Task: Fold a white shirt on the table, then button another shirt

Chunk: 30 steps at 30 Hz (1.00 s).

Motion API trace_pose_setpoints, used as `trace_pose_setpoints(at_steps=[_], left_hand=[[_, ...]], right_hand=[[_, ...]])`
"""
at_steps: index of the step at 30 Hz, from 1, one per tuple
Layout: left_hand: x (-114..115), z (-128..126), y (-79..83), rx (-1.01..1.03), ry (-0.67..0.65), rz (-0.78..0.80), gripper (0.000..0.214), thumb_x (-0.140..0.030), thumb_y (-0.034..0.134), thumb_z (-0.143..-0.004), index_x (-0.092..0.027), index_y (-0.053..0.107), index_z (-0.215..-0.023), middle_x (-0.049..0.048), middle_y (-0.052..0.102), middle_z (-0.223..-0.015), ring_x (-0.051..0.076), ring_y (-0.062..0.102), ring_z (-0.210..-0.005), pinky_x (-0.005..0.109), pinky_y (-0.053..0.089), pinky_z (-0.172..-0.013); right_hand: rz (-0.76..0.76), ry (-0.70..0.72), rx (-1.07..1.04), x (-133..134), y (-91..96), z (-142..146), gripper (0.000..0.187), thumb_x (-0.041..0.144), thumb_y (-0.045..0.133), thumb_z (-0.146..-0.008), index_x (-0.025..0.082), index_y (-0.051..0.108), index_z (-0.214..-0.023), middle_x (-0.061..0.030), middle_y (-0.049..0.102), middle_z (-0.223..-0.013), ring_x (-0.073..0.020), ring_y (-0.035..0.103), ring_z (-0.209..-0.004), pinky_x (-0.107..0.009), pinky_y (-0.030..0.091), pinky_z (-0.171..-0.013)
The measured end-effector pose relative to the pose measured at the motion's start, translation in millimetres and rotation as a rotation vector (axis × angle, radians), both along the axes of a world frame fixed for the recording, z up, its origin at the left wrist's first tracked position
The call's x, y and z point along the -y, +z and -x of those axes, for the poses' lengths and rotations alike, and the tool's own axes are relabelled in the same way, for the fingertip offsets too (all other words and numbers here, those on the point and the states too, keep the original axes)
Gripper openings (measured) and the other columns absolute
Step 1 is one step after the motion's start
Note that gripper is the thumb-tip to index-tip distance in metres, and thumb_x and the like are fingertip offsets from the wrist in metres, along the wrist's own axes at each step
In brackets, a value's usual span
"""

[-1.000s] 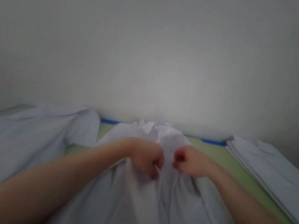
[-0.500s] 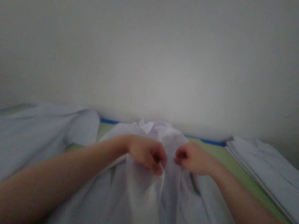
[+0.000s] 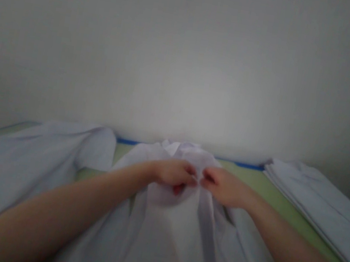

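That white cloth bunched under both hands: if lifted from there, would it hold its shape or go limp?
Probably limp: the white cloth falls in soft folds from where the left hand and right hand pinch it. It looks thin and light, so likely easy to lift. Its trailing length would probably drag across the green table.

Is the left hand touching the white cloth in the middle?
Touching. The head view shows the left hand with fingers closed on a bunched fold of the white cloth.

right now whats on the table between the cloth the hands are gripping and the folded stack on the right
In the head view, only a bare strip of green table separates the white cloth, gripped by the left hand and right hand, from the folded stack.
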<state>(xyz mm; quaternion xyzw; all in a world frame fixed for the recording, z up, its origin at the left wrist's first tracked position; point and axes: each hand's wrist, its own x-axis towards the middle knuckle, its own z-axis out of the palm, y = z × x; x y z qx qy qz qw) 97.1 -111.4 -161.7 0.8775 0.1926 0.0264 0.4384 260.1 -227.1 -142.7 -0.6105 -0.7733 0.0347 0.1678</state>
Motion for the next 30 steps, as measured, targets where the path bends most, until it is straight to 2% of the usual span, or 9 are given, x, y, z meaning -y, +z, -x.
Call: trace_pose_setpoints(at_steps=[7, 18, 26, 30], left_hand=[[1.3, 1.5, 3.3, -0.045, 0.011, -0.088, 0.031, -0.044, 0.055, -0.075, -0.014, 0.062, -0.073, 0.0003, 0.054, -0.051, 0.010, 0.047, -0.043, 0.021, 0.032, -0.042], [5.9, 3.0, 11.2, -0.129, -0.079, -0.237, 0.032, -0.045, 0.052, -0.077, -0.014, 0.062, -0.075, 0.0015, 0.059, -0.055, 0.011, 0.050, -0.049, 0.021, 0.035, -0.049], [3.4, 0.9, 4.5, -0.097, -0.037, -0.166, 0.037, -0.049, 0.051, -0.077, -0.014, 0.061, -0.081, 0.0016, 0.060, -0.061, 0.012, 0.053, -0.053, 0.022, 0.038, -0.050], [-1.0, -1.8, -4.2, -0.061, -0.031, -0.105, 0.035, -0.048, 0.052, -0.077, -0.014, 0.059, -0.082, 0.0006, 0.057, -0.061, 0.012, 0.053, -0.052, 0.022, 0.039, -0.050]], right_hand=[[-0.007, -0.064, -0.008, 5.5, -0.4, 12.2, 0.020, 0.032, 0.052, -0.079, 0.016, 0.055, -0.067, 0.0003, 0.056, -0.062, -0.0088, 0.044, -0.056, -0.022, 0.024, -0.051], [-0.026, -0.036, 0.098, 5.3, -2.7, 8.9, 0.014, 0.026, 0.053, -0.074, 0.017, 0.058, -0.064, 0.0018, 0.055, -0.058, -0.0083, 0.041, -0.054, -0.022, 0.022, -0.051], [-0.035, -0.027, 0.057, 3.5, -2.8, 5.8, 0.015, 0.025, 0.052, -0.071, 0.016, 0.058, -0.061, 0.0028, 0.052, -0.054, -0.0075, 0.041, -0.052, -0.022, 0.023, -0.050], [0.049, 0.065, 0.005, 0.3, -2.2, 0.8, 0.013, 0.020, 0.051, -0.068, 0.015, 0.057, -0.059, 0.0048, 0.045, -0.051, -0.0064, 0.040, -0.050, -0.021, 0.025, -0.050]])
